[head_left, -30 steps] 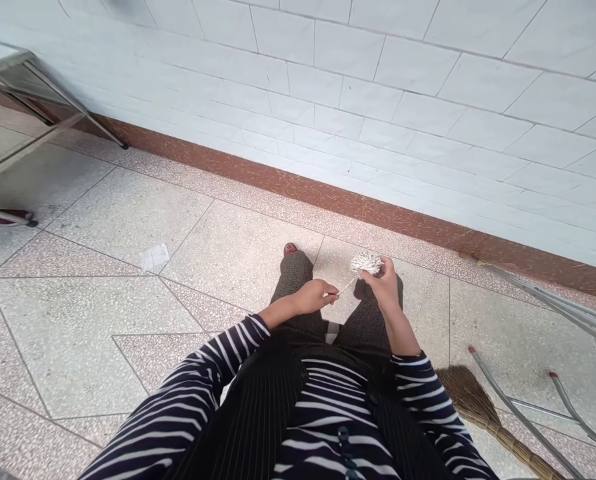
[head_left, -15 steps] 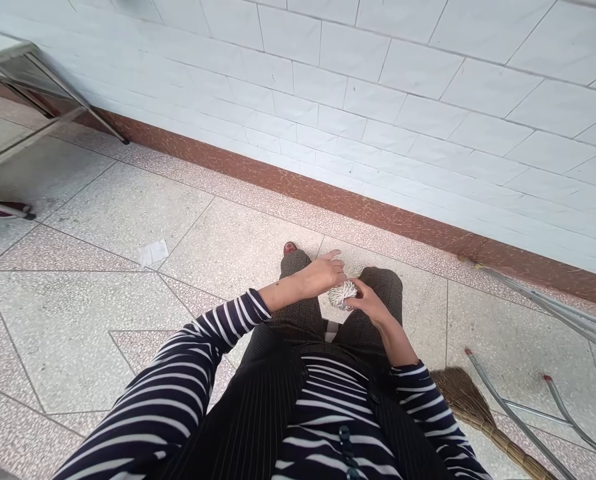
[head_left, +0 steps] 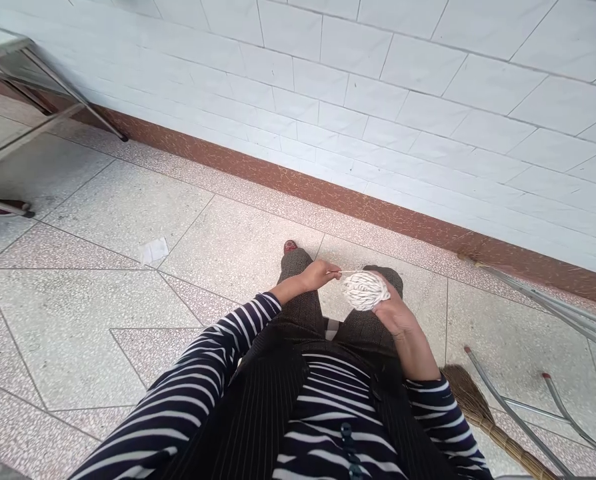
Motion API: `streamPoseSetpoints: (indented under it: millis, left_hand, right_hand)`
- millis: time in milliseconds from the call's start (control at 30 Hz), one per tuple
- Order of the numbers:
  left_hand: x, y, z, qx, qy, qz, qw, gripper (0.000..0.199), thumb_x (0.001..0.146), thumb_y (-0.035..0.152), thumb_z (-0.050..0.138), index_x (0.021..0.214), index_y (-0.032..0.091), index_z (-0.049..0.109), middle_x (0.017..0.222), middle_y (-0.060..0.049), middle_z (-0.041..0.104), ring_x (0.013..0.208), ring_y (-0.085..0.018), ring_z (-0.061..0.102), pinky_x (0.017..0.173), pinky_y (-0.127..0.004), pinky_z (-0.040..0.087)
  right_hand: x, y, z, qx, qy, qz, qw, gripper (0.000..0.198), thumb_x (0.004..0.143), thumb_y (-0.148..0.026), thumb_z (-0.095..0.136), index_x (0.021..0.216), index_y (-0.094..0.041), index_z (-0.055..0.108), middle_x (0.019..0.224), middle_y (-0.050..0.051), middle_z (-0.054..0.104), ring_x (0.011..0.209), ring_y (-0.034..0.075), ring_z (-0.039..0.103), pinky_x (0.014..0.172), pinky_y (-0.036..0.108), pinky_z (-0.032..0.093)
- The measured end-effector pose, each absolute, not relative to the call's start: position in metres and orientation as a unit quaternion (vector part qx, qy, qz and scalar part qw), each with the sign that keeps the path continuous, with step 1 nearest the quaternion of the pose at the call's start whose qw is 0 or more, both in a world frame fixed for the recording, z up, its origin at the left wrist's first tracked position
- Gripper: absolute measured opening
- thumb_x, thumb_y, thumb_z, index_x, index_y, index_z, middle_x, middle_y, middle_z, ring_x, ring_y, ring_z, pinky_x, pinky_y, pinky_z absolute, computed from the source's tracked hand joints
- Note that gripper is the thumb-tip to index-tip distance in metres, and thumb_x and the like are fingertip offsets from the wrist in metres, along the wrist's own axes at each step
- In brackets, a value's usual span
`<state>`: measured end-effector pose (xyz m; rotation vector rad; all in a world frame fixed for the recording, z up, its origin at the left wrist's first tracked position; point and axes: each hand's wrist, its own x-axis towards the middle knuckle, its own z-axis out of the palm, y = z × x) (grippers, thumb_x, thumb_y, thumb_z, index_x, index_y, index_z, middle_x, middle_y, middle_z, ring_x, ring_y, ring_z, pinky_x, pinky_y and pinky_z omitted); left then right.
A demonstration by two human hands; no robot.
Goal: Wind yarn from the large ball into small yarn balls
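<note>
A ball of white string [head_left: 365,291] is above my lap, between my knees. My right hand [head_left: 395,312] cups it from the right side, with part of the fingers hidden behind the ball. To the left of the ball, my left hand [head_left: 319,275] is closed in a pinch on the string's free strand [head_left: 347,272]. That strand runs taut from my left fingertips to the top of the ball.
A metal-framed table [head_left: 33,80] stands by the wall at the far left. A white paper [head_left: 153,251] lies on the tiled floor. At the right are a straw broom [head_left: 488,417] and metal tube legs [head_left: 518,403]. The tiled wall [head_left: 378,100] rises ahead.
My left hand has gone from spread fingers beside the ball to a pinch on the strand. My right hand has turned, so the ball faces up more and sits further right.
</note>
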<state>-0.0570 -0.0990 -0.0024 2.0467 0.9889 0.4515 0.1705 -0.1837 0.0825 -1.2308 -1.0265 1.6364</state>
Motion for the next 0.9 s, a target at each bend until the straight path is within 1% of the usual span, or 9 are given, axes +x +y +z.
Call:
streamPoseSetpoints:
  millis: [100, 200, 333, 433, 533, 600, 667, 800, 900]
  left_hand:
    - [-0.057, -0.1, -0.008, 0.773, 0.42, 0.167, 0.445, 0.024, 0.096, 0.027, 0.054, 0.087, 0.015, 0.072, 0.083, -0.002, 0.074, 0.079, -0.015, 0.066, 0.074, -0.022, 0.044]
    - [-0.055, -0.102, -0.006, 0.762, 0.424, 0.152, 0.466, 0.029, 0.096, 0.028, 0.053, 0.076, 0.014, 0.069, 0.075, -0.001, 0.069, 0.071, -0.013, 0.061, 0.07, -0.022, 0.041]
    - [-0.054, -0.112, 0.006, 0.793, 0.375, 0.126, 0.463, 0.032, 0.095, 0.024, 0.054, 0.066, 0.014, 0.063, 0.065, 0.001, 0.064, 0.06, -0.01, 0.053, 0.065, -0.022, 0.036]
    - [-0.055, -0.122, 0.023, 0.832, 0.339, 0.136, 0.417, 0.033, 0.096, 0.024, 0.052, 0.065, 0.015, 0.061, 0.064, 0.001, 0.062, 0.06, -0.011, 0.053, 0.066, -0.022, 0.037]
    - [-0.056, -0.123, 0.043, 0.881, 0.319, 0.145, 0.319, 0.033, 0.096, 0.022, 0.052, 0.063, 0.017, 0.058, 0.057, 0.002, 0.057, 0.056, -0.011, 0.05, 0.081, -0.026, 0.043]
    - [-0.056, -0.118, 0.055, 0.906, 0.31, 0.138, 0.255, 0.031, 0.094, 0.019, 0.052, 0.063, 0.018, 0.058, 0.054, 0.003, 0.056, 0.054, -0.011, 0.048, 0.097, -0.032, 0.042]
    - [-0.057, -0.109, 0.062, 0.922, 0.304, 0.125, 0.204, 0.028, 0.094, 0.018, 0.053, 0.067, 0.018, 0.06, 0.057, 0.002, 0.06, 0.058, -0.012, 0.052, 0.105, -0.036, 0.039]
    - [-0.065, -0.09, 0.062, 0.938, 0.299, 0.106, 0.142, 0.027, 0.099, 0.021, 0.051, 0.077, 0.018, 0.067, 0.07, -0.002, 0.067, 0.071, -0.015, 0.061, 0.11, -0.04, 0.037]
    - [-0.066, -0.083, 0.058, 0.927, 0.305, 0.137, 0.17, 0.023, 0.101, 0.022, 0.051, 0.09, 0.018, 0.071, 0.083, -0.004, 0.072, 0.083, -0.016, 0.066, 0.113, -0.04, 0.035]
  right_hand:
    - [0.174, -0.171, 0.095, -0.517, -0.382, 0.617, 0.454, 0.066, 0.053, -0.043, 0.085, 0.113, -0.024, 0.064, 0.112, 0.009, 0.07, 0.106, 0.029, 0.065, 0.086, 0.044, 0.058]
    - [0.177, -0.15, 0.101, -0.559, -0.364, 0.564, 0.488, 0.059, 0.059, -0.045, 0.084, 0.107, -0.022, 0.059, 0.11, 0.008, 0.068, 0.1, 0.026, 0.066, 0.08, 0.043, 0.059]
    - [0.178, -0.122, 0.092, -0.622, -0.365, 0.467, 0.512, 0.067, 0.059, -0.05, 0.081, 0.111, -0.025, 0.047, 0.11, 0.005, 0.064, 0.095, 0.021, 0.063, 0.077, 0.038, 0.057]
    - [0.175, -0.113, 0.076, -0.672, -0.389, 0.407, 0.481, 0.071, 0.055, -0.048, 0.082, 0.113, -0.025, 0.047, 0.108, 0.004, 0.063, 0.094, 0.021, 0.06, 0.081, 0.037, 0.052]
    - [0.167, -0.117, 0.058, -0.708, -0.421, 0.387, 0.415, 0.066, 0.051, -0.041, 0.085, 0.107, -0.023, 0.053, 0.106, 0.005, 0.063, 0.099, 0.024, 0.057, 0.086, 0.037, 0.046]
    - [0.16, -0.123, 0.049, -0.714, -0.436, 0.402, 0.374, 0.063, 0.049, -0.038, 0.084, 0.104, -0.024, 0.057, 0.11, 0.007, 0.062, 0.105, 0.027, 0.054, 0.085, 0.035, 0.044]
    - [0.155, -0.131, 0.043, -0.699, -0.446, 0.447, 0.336, 0.06, 0.047, -0.033, 0.083, 0.102, -0.024, 0.061, 0.111, 0.006, 0.063, 0.105, 0.026, 0.054, 0.082, 0.033, 0.044]
    - [0.154, -0.143, 0.041, -0.622, -0.436, 0.594, 0.264, 0.053, 0.047, -0.028, 0.08, 0.099, -0.022, 0.069, 0.089, 0.003, 0.067, 0.083, 0.021, 0.059, 0.07, 0.03, 0.046]
    - [0.159, -0.152, 0.049, -0.561, -0.411, 0.672, 0.254, 0.053, 0.049, -0.029, 0.078, 0.101, -0.021, 0.07, 0.089, 0.003, 0.07, 0.079, 0.02, 0.062, 0.069, 0.031, 0.049]
